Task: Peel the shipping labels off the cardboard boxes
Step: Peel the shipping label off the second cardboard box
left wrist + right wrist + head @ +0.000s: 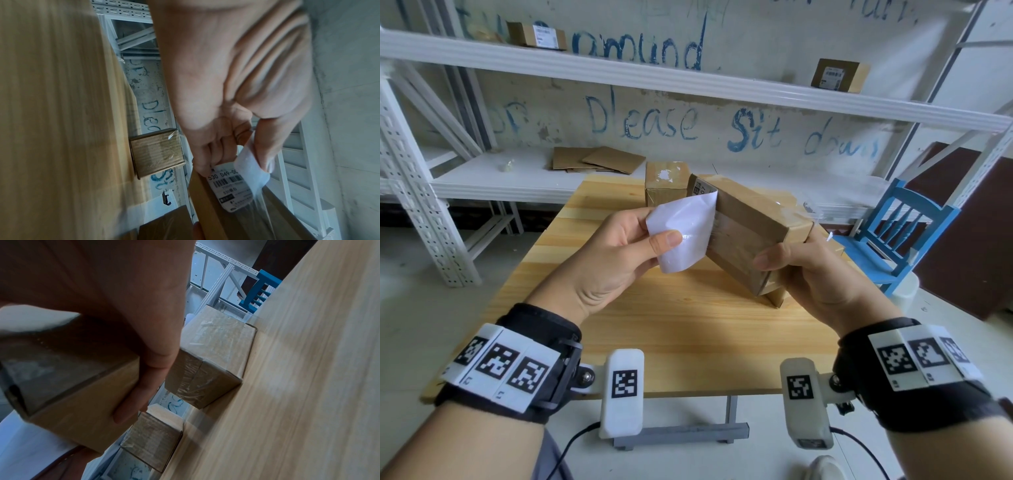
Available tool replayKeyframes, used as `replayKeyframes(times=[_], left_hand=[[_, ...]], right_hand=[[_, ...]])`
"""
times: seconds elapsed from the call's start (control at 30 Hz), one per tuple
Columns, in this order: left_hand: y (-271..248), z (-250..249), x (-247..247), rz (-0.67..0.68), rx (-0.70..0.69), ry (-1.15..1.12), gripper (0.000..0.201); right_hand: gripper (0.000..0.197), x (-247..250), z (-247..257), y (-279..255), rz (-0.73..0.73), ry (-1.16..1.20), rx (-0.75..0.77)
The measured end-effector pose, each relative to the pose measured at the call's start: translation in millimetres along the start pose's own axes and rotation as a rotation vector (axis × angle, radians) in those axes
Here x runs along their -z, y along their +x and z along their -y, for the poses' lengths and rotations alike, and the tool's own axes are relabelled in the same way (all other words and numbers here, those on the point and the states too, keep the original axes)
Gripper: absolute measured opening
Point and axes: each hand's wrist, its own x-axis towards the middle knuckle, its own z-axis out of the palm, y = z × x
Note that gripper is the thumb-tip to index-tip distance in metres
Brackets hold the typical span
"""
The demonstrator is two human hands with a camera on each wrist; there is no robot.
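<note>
Left hand: at 9 o'clock of the held box, thumb and fingers pinched on the label's loose end.
Right hand: at 4 o'clock of the held box, thumb on the near face, fingers wrapped round the far side, clamped tight on it.
Held box: brown cardboard, lifted above the table, tilted, clear tape across it.
Label: white, mostly peeled, blank sticky side up, curled; far edge at 12 o'clock stuck to the box. Printed side with barcode seen from the left wrist.
Table: light wood, under both hands.
Back box: on the table at 12 o'clock, white scraps on its top.
Side box: on the table at 3 o'clock, taped, partly hidden behind the right hand.
Shelf boxes: 2 with labels on, up at 11 o'clock and 1 o'clock.
Blue chair: at 2 o'clock, beside the table.
</note>
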Motion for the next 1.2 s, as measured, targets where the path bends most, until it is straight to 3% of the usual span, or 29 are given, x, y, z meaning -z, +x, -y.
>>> replayKeyframes(times=[0.9, 1.2], left_hand=[[0.8, -0.2, 0.0, 0.008, -0.004, 0.016, 0.04], [0.7, -1.0, 0.0, 0.011, -0.004, 0.007, 0.042]], right_hand=[[0.074, 3.8, -1.8, 0.9, 0.037, 0.035, 0.047], [0.066, 4.6, -2.6, 1.0, 0.044, 0.052, 0.063]])
